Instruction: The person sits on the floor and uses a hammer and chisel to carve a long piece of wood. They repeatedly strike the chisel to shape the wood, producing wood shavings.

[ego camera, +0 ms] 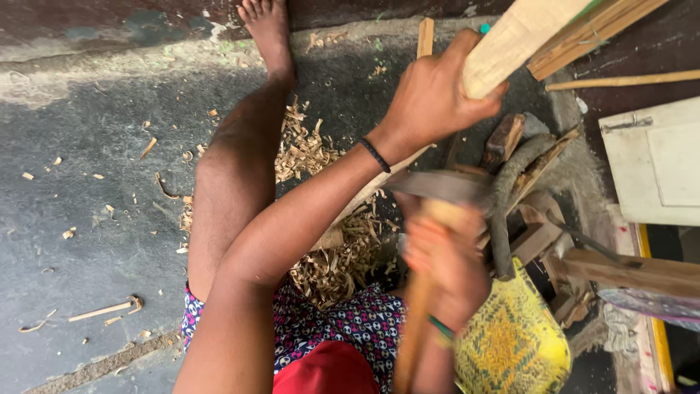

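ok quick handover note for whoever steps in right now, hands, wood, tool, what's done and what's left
Left hand: gripped around the pale wooden piece, holding it tilted over the work spot.
Right hand: gripped on the wooden handle of the blade tool, blurred in motion.
Done: wood shavings lie piled on the dark floor beside the bare leg, so a good deal has been cut away.
Left: cannot tell how much more shaping the piece needs; its lower end is hidden.

The wooden piece [510,44] in the left hand [430,98] is pale cream; the tool handle [417,328] in the right hand [445,266] is honey-yellow, its blade [437,186] dull grey. A black band [375,155] circles the left wrist. The cloth [350,321] is navy — dotted pink and white. The sack [514,339] is yellow, patterned. Tan shavings [306,146] lie on the grey floor [87,219].
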